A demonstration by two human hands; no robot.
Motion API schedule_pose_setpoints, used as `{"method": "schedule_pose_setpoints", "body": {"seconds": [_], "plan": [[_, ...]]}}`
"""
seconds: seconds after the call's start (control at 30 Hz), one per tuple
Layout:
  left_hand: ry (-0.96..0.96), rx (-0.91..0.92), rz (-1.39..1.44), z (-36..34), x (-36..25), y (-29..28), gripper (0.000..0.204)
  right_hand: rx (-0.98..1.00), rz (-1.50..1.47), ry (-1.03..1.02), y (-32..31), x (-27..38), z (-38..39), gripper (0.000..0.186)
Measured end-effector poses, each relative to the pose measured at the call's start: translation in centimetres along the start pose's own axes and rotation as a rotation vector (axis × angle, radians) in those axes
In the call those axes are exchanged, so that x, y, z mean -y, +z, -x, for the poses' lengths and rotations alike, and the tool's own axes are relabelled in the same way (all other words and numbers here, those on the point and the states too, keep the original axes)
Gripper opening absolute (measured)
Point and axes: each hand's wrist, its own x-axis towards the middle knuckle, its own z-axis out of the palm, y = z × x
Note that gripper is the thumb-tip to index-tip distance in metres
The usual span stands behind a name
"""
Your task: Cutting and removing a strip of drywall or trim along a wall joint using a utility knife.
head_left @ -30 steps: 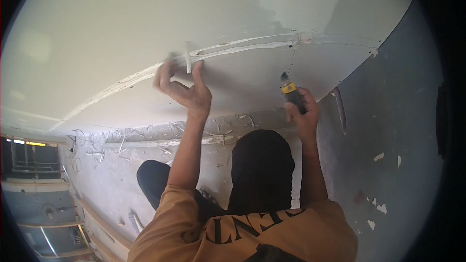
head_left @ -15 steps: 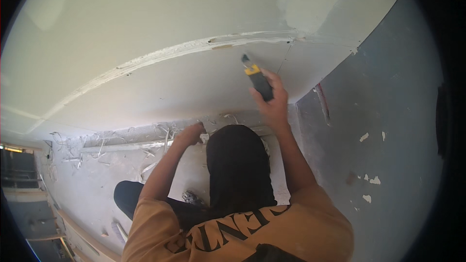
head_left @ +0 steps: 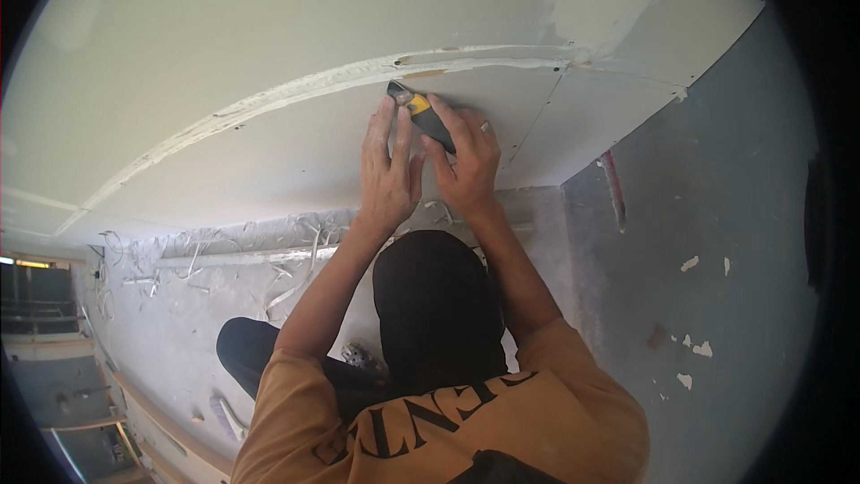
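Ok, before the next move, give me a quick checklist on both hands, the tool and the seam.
1. Right hand gripping the black hand tool with a yellow collar: ok, fingers wrapped around its body.
2. Left hand fingers clear of the tool's dark tip: not ok, they reach right up beside it.
3. Tip near the long, rough-edged white seam: ok, just below it in the picture.
4. Tip pressed against the smooth, pale panel: cannot tell from this angle.
5. View of the tool clear of the person's black head covering: ok, it sits lower in the picture.
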Motion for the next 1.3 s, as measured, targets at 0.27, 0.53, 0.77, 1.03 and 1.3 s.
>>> {"method": "schedule_pose_setpoints", "body": {"seconds": [0.27, 0.53, 0.77, 1.03, 1.3], "plan": [[0.016, 0.049, -0.171, -0.3, -0.9, 0.7, 0.062, -0.119, 0.001, 0.046, 1.0, -1.0, 1.4, 0.06], [-0.026, -0.142, -0.133, 0.4, -0.9, 4.6, 0.069, -0.075, 0.198, -0.085, 0.2, -1.3, 0.6, 0.06], [-0.064, -0.215, -0.167, 0.0, -1.1, 5.1, 0.061, -0.068, 0.224, -0.092, 0.5, -0.9, 0.1, 0.056], [-0.027, -0.145, -0.252, -0.5, -1.6, 4.6, 0.061, -0.097, 0.09, -0.043, 0.4, -1.6, 0.2, 0.055], [-0.082, -0.228, -0.133, 0.5, -1.1, 6.0, 0.066, 0.01, 0.178, -0.099, 0.0, -1.3, 0.1, 0.058]]}}
